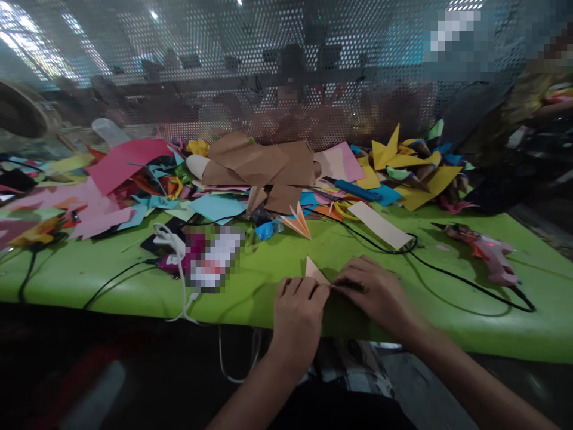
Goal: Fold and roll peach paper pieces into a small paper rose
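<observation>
A small folded piece of pale peach paper (314, 272) lies at the front of the green table, its pointed tip facing away from me. My left hand (299, 304) presses on its near left side with curled fingers. From the right, my right hand (369, 289) pinches the paper's near right corner, thumb and fingertips together. The hands cover most of its lower part. Just beyond it lies a folded orange-and-white paper piece (299, 224) with several pointed layers.
A pink glue gun (487, 251) with a black cord lies right, near a beige paper strip (380, 224). A phone (217, 260) and white cable sit left. Brown sheets (264, 161), coloured scraps and a blue cutter (357, 190) crowd the back, before a perforated metal screen (286, 71).
</observation>
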The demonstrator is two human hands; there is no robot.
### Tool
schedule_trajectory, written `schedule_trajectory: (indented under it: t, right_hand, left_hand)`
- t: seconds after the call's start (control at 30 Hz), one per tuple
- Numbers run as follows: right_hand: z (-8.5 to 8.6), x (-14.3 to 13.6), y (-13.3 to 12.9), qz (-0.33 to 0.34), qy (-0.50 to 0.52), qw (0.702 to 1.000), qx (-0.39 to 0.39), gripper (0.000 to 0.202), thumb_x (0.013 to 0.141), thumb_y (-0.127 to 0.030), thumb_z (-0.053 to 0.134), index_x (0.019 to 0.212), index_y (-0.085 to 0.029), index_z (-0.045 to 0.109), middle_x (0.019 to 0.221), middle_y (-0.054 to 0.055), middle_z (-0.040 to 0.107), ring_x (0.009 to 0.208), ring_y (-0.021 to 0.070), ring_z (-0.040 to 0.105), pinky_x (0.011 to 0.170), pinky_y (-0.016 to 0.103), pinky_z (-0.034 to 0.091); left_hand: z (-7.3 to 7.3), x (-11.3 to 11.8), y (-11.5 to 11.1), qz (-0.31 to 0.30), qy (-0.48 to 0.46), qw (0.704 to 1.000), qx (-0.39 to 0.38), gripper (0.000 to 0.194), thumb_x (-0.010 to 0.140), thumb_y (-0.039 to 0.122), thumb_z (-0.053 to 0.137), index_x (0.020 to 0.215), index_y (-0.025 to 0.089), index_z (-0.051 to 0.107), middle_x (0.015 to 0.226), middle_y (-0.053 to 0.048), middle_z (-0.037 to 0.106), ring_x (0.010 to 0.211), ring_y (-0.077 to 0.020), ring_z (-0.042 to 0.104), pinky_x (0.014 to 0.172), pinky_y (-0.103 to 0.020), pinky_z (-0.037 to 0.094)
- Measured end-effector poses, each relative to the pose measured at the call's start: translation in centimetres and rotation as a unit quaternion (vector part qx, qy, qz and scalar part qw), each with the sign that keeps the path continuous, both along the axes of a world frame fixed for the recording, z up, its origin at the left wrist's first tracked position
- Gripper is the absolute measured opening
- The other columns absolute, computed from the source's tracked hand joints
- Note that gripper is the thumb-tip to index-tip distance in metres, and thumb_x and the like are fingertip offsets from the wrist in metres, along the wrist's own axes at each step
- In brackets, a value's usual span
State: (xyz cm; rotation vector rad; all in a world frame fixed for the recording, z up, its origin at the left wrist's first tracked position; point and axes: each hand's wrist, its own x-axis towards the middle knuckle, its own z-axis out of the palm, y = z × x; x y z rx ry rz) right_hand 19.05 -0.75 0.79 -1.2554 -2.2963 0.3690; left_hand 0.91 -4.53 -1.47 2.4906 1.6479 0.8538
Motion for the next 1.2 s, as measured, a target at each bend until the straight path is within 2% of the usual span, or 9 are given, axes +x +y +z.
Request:
schedule_trajectory:
  t: [0.1,0.27,0.37,0.6,0.83,1.0,1.2]
  right_hand:
    - [0.1,-0.1,0.1,0.009,0.000,1.000,0.003,0.010,0.087,-0.021,0.067,0.078,-0.022,0.070,0.076,0.002,0.067,0.079,0.0201,0.061,0.070,0.031,0.045]
    - [-0.1,0.0,0.3,0.020,0.003,1.000,0.004,0.013,0.088,-0.014,0.062,0.079,-0.021,0.069,0.078,0.003,0.066,0.081,0.0202,0.060,0.071,0.031,0.046]
    - [-0.4,0.1,0.3,0.032,-0.002,0.999,0.016,0.014,0.088,-0.011,0.061,0.081,-0.020,0.069,0.079,0.003,0.066,0.080,0.0200,0.059,0.072,0.032,0.046]
    - [-1.0,0.3,0.1,0.032,-0.037,0.997,0.052,0.012,0.091,-0.018,0.061,0.088,-0.022,0.071,0.082,0.005,0.068,0.081,0.0213,0.059,0.073,0.035,0.047]
    - [-1.3,0.9,-0.6,0.019,-0.076,0.992,0.096,0.020,0.095,-0.023,0.055,0.102,-0.023,0.074,0.088,0.007,0.069,0.086,0.0229,0.061,0.076,0.038,0.049]
    - [-1.5,1.4,-0.6,0.018,-0.058,0.995,0.081,0.026,0.096,-0.022,0.052,0.112,-0.023,0.072,0.095,0.009,0.067,0.089,0.0240,0.059,0.077,0.039,0.051]
    - [-1.4,1.6,-0.7,0.018,-0.035,0.996,0.077,0.031,0.094,-0.019,0.053,0.122,-0.022,0.067,0.108,0.010,0.068,0.097,0.0242,0.060,0.082,0.040,0.052]
  left_hand:
    - [0.0,-0.2,-0.3,-0.011,-0.008,1.000,-0.008,0.014,0.093,0.015,0.055,0.097,0.023,0.066,0.094,-0.001,0.068,0.087,-0.0199,0.059,0.084,-0.037,0.043]
    - [0.0,-0.5,-0.7,-0.019,0.010,1.000,0.009,0.028,0.094,0.015,0.054,0.118,0.027,0.062,0.113,-0.001,0.068,0.097,-0.0195,0.060,0.094,-0.040,0.042]
    - [0.0,-0.6,-0.9,-0.028,0.034,0.999,0.016,0.030,0.094,0.019,0.055,0.121,0.030,0.061,0.118,0.000,0.067,0.098,-0.0200,0.060,0.095,-0.042,0.041]
    - [0.0,-0.8,-1.3,-0.040,0.056,0.998,0.002,0.031,0.096,0.021,0.051,0.125,0.024,0.058,0.119,-0.003,0.067,0.101,-0.0200,0.059,0.098,-0.047,0.037]
    - [0.1,-0.6,-1.2,-0.031,0.058,0.998,-0.023,0.034,0.097,0.021,0.049,0.130,0.024,0.055,0.122,-0.003,0.067,0.101,-0.0211,0.058,0.101,-0.052,0.033]
    - [0.4,-0.4,-0.5,-0.032,0.065,0.996,-0.046,0.037,0.097,0.020,0.049,0.133,0.025,0.051,0.119,-0.003,0.066,0.103,-0.0215,0.058,0.101,-0.052,0.032]
    - [0.5,-0.5,0.0,-0.025,0.075,0.996,-0.037,0.032,0.096,0.020,0.051,0.127,0.026,0.055,0.117,-0.003,0.066,0.106,-0.0215,0.057,0.101,-0.051,0.033]
